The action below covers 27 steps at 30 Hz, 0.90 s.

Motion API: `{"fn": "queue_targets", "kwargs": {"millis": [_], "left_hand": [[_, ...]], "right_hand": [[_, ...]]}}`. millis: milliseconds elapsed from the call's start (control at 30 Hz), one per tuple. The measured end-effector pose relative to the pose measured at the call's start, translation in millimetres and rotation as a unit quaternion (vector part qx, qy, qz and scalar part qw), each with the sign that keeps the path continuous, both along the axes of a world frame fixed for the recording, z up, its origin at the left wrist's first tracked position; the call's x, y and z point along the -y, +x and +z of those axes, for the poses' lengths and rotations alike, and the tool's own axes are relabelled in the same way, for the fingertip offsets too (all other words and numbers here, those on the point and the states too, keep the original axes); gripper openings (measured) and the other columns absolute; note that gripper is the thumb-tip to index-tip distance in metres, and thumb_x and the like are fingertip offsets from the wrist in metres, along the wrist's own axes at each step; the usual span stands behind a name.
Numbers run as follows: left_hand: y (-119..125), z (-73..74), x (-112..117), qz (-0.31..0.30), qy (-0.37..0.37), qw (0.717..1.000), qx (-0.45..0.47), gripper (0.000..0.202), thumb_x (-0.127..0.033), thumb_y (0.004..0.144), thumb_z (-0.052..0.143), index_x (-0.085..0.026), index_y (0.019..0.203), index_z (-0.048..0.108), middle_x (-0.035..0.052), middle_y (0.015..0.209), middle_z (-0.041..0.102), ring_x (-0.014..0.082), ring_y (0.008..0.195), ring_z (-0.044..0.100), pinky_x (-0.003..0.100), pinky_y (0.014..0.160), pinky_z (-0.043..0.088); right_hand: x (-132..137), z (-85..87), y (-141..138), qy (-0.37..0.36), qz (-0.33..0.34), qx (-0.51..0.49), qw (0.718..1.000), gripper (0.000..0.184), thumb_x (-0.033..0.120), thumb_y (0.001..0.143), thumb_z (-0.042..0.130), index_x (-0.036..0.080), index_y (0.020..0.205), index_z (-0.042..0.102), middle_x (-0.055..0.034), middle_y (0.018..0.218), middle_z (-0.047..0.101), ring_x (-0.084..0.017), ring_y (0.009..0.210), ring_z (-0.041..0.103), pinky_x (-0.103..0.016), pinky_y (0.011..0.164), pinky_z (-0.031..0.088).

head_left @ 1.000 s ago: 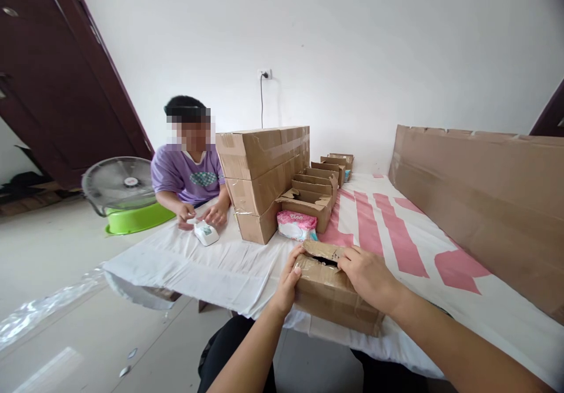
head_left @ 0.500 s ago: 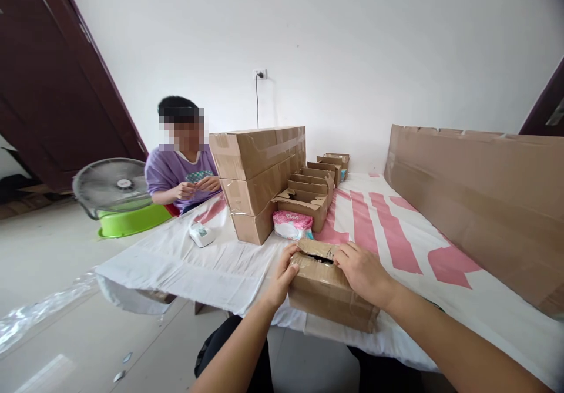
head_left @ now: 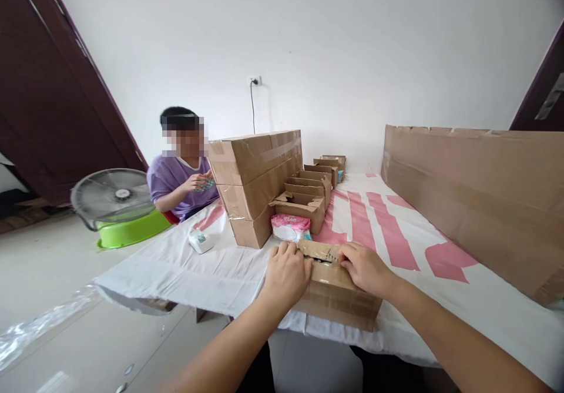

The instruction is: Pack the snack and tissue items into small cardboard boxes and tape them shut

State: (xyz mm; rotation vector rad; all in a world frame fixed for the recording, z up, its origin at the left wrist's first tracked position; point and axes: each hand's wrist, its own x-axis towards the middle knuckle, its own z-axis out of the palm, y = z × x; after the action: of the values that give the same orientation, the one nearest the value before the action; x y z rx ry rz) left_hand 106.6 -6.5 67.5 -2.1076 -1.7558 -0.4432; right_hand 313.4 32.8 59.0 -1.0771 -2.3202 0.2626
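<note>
A small brown cardboard box (head_left: 335, 293) lies at the near edge of the table, its top flaps partly closed. My left hand (head_left: 287, 272) rests on the box's left top corner, fingers curled over the flap. On the right side of the top, my right hand (head_left: 365, 268) presses down with fingers bent on the flap. A pink and white soft pack (head_left: 289, 227) lies just behind the box.
The table's white and pink cloth (head_left: 396, 237) carries stacked taped cartons (head_left: 253, 181), a row of open small boxes (head_left: 308, 196) and a white device (head_left: 200, 241). A long cardboard sheet (head_left: 476, 193) stands at right. A person in purple (head_left: 180, 175) sits at left beside a fan (head_left: 115, 196).
My left hand has moved from the box's left side up onto its top. The seated person's hands have lifted off the table to chest height.
</note>
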Motion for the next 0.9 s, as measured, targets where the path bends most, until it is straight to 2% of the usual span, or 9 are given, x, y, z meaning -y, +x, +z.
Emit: {"fn": "queue_targets", "kwargs": {"millis": [167,267,400,500,600,700,800,900], "left_hand": [[-1,-4.3,0,0.009,-0.001,1.000,0.002,0.031,-0.036,0.092,0.051,-0.013,0.088,0.071,0.0135,0.093,0.066,0.0328,0.095,0.058,0.047,0.084,0.043],[0,-4.7,-1,0.015,-0.005,1.000,0.000,0.031,-0.037,0.091,0.053,-0.012,0.088,0.071,0.0140,0.093,0.066,0.0335,0.095,0.058,0.047,0.084,0.044],[-4,-9.0,-2,0.015,-0.011,1.000,0.017,0.030,-0.037,0.092,0.054,-0.012,0.094,0.070,0.0132,0.098,0.065,0.0330,0.097,0.058,0.047,0.085,0.046],[-9,-17.0,-4,-0.009,-0.014,0.999,0.039,0.030,-0.036,0.093,0.052,-0.015,0.109,0.067,0.0123,0.108,0.063,0.0315,0.099,0.058,0.047,0.086,0.048],[-12,-26.0,-8,-0.058,-0.027,0.995,0.071,0.031,-0.031,0.096,0.046,-0.017,0.117,0.064,0.0128,0.116,0.059,0.0284,0.102,0.058,0.044,0.089,0.049],[-14,-31.7,-12,-0.087,-0.028,0.991,0.101,0.031,-0.029,0.097,0.043,-0.017,0.113,0.066,0.0135,0.115,0.057,0.0276,0.104,0.059,0.044,0.091,0.050],[-14,-33.5,-14,-0.100,-0.023,0.988,0.111,0.031,-0.029,0.097,0.041,-0.018,0.112,0.066,0.0127,0.114,0.056,0.0282,0.106,0.058,0.045,0.092,0.050],[-14,-34.0,-15,-0.098,-0.024,0.988,0.115,0.031,-0.028,0.097,0.041,-0.017,0.111,0.066,0.0124,0.113,0.056,0.0282,0.106,0.057,0.046,0.094,0.050]], "right_hand": [[-3,-0.2,9,-0.070,-0.012,-0.065,0.995,0.012,0.012,0.082,0.048,0.022,0.079,0.052,-0.0014,0.084,0.067,-0.017,0.079,0.062,-0.030,0.072,0.045],[-3,-5.2,13,-0.100,-0.019,-0.160,0.982,0.005,0.020,0.083,0.049,0.023,0.080,0.051,-0.0014,0.085,0.066,-0.017,0.079,0.062,-0.031,0.074,0.047],[9,-17.7,28,-0.060,-0.081,-0.274,0.957,0.012,0.033,0.085,0.050,0.023,0.081,0.052,0.0005,0.076,0.060,-0.016,0.071,0.058,-0.028,0.068,0.046],[28,-37.5,56,-0.047,-0.150,-0.319,0.935,0.019,0.041,0.085,0.051,0.023,0.081,0.052,0.0011,0.075,0.057,-0.016,0.070,0.056,-0.027,0.067,0.045],[49,-68.6,97,-0.095,-0.210,-0.286,0.930,0.022,0.045,0.082,0.052,0.023,0.080,0.053,0.0015,0.072,0.057,-0.016,0.068,0.055,-0.027,0.065,0.045],[69,-104.7,142,-0.171,-0.241,-0.169,0.940,0.020,0.044,0.076,0.052,0.024,0.074,0.054,0.0026,0.064,0.056,-0.016,0.062,0.054,-0.027,0.060,0.043],[83,-135.9,180,-0.201,-0.299,-0.081,0.929,0.016,0.041,0.070,0.051,0.025,0.073,0.054,0.0033,0.060,0.057,-0.017,0.059,0.055,-0.028,0.060,0.042],[91,-156.9,204,-0.220,-0.349,-0.015,0.911,0.011,0.037,0.069,0.050,0.026,0.068,0.052,0.0032,0.057,0.059,-0.018,0.057,0.056,-0.028,0.059,0.040]]}}
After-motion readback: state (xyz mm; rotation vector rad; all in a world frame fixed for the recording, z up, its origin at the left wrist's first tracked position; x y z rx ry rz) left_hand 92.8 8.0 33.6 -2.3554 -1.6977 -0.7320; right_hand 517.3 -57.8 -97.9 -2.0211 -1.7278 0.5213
